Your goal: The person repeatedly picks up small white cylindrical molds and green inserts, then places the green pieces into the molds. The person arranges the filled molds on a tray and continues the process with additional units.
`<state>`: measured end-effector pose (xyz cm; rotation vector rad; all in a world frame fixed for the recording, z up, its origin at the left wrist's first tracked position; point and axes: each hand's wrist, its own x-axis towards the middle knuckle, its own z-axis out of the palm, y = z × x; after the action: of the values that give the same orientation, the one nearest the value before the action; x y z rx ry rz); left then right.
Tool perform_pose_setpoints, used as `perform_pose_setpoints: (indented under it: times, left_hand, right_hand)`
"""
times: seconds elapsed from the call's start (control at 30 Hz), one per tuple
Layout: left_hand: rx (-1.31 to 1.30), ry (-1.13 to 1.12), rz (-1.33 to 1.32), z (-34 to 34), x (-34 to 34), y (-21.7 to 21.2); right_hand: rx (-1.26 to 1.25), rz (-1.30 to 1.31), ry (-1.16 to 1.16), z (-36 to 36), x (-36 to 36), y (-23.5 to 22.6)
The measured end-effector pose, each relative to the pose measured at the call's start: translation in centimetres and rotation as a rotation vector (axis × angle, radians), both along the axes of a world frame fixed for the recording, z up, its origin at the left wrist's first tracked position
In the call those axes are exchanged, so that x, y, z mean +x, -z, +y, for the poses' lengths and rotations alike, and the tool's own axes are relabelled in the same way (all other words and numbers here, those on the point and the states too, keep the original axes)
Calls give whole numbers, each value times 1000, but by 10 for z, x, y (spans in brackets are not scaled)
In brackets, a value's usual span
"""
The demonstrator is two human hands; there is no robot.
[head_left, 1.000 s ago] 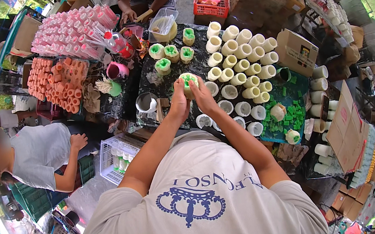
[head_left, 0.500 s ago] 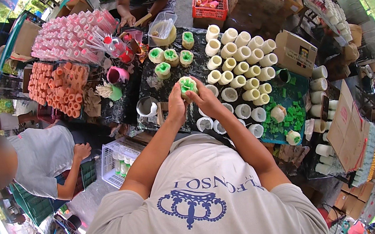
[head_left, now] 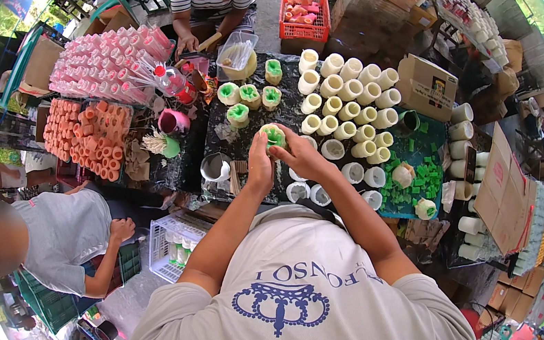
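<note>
Between my two hands is a cream-coloured cup-shaped piece with a green-filled top [head_left: 273, 132], held above the dark table. My left hand [head_left: 259, 163] wraps its left side, and my right hand [head_left: 301, 152] closes on the right with fingers across its near face. Its lower part is hidden by my hands. Just beyond them stand several similar cups with green tops [head_left: 236, 114]. To the right, rows of pale cream cups [head_left: 346, 91] stand close together. Several whitish cups [head_left: 332, 150] are on the near side of those rows, next to my right forearm.
Green chips lie on a tray [head_left: 396, 211] at right, near a cardboard box [head_left: 428, 83]. A metal pitcher [head_left: 215, 169] stands left of my hands. Pink tubes and orange cups crowd the far left. One person sits across the table, another at left beside a white crate [head_left: 161, 254].
My hands have come slightly nearer my body with the green-topped piece. My fingers now cover more of it, and its top shows less.
</note>
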<state>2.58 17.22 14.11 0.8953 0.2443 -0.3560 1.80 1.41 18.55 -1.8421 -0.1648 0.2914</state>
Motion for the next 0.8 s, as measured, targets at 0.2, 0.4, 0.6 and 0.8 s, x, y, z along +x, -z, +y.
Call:
perform_pose_setpoints:
  times: [0.2, 0.4, 0.6, 0.8]
  left_hand:
    - [-15, -68, 42, -2, 1, 6]
    - [-23, -119, 177, -3, 3, 0]
    - [-10, -78, 241, 0, 8, -9]
    - [256, 42, 55, -1, 4, 19]
  right_hand:
    - [-11, -4, -23, 2, -1, -6]
    - [6, 4, -41, 4, -2, -4]
    - [285, -21, 35, 8, -5, 26]
    - [224, 136, 81, 7, -8, 52]
